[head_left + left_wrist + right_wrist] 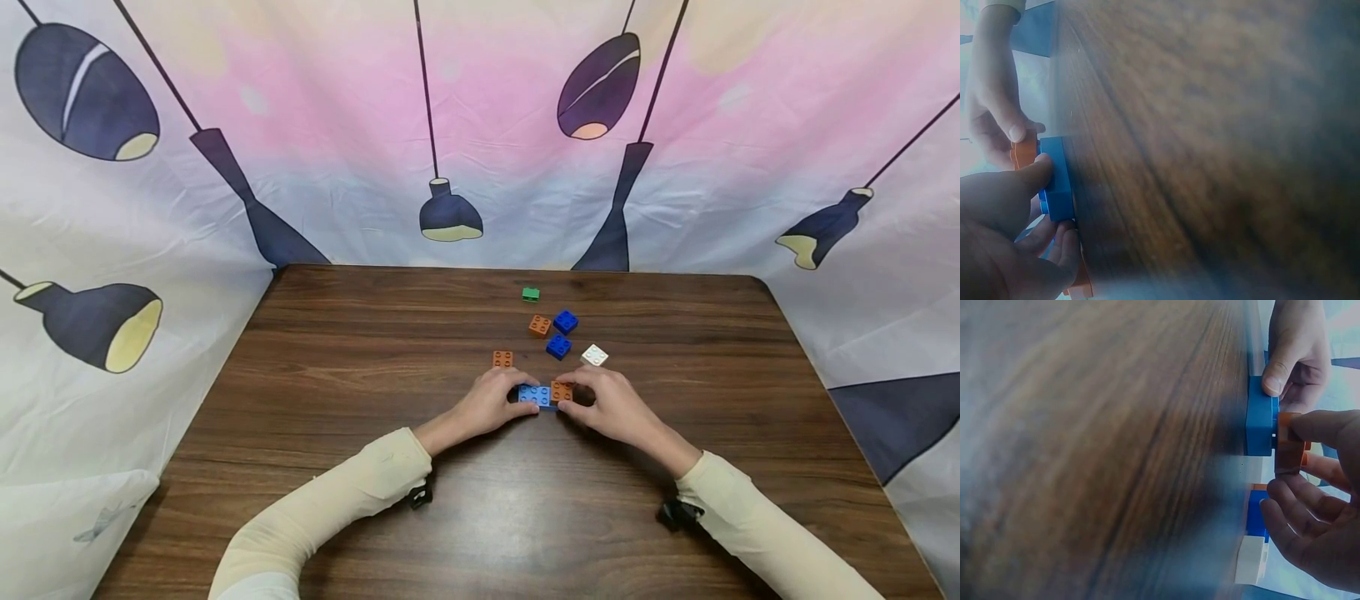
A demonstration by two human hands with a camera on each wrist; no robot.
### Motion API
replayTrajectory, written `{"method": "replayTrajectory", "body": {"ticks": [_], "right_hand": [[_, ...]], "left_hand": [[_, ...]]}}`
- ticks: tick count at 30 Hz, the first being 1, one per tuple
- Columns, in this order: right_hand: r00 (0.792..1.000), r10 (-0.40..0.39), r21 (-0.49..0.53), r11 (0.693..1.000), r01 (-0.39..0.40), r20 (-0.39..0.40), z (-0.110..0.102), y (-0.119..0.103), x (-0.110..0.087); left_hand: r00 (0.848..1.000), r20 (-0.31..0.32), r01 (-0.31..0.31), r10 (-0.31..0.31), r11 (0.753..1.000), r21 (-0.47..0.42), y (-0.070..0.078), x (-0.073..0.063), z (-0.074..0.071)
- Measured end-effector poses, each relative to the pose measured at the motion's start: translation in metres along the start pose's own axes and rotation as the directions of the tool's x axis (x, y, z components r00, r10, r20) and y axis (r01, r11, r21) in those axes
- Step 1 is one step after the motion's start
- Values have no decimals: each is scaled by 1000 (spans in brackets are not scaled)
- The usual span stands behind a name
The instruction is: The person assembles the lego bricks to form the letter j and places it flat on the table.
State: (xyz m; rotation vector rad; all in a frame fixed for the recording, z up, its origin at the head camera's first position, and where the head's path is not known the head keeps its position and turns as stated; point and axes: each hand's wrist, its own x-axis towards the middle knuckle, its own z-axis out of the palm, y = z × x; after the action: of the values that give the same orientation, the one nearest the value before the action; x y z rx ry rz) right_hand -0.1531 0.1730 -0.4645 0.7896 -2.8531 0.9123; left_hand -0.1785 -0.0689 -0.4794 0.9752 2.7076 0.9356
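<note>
While the left hand (pixel 487 400) pinches a light blue brick (pixel 534 395), the right hand (pixel 617 406) grips an orange brick (pixel 562 392) over its right end — seated or not, hard to tell — with a white brick (pixel 595 354) just beyond that grip.

Table (pixel 480 533): long brick (pixel 534 395), between left hand (pixel 491 402) and right hand (pixel 613 407); upper brick (pixel 561 391), over its right end; left brick (pixel 502 359), behind left hand; right brick (pixel 594 355), behind right hand; three-brick cluster (pixel 558 347), farther back; rear brick (pixel 531 294) lies behind all.
</note>
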Motion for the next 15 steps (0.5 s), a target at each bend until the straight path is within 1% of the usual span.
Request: {"method": "replayTrajectory", "body": {"ticks": [6,9,15], "right_hand": [[1000,-2,-7,1000,2,11,0,1,2],[1000,-10,3,1000,10,18,0,2,4],[1000,-18,36,999,17,25,-1,4,5]], "left_hand": [[1000,7,5,-5,1000,1,0,0,0],[1000,11,12,-12,1000,2,0,0,0],[1000,8,1,-2,1000,6,1,1,-1]]}}
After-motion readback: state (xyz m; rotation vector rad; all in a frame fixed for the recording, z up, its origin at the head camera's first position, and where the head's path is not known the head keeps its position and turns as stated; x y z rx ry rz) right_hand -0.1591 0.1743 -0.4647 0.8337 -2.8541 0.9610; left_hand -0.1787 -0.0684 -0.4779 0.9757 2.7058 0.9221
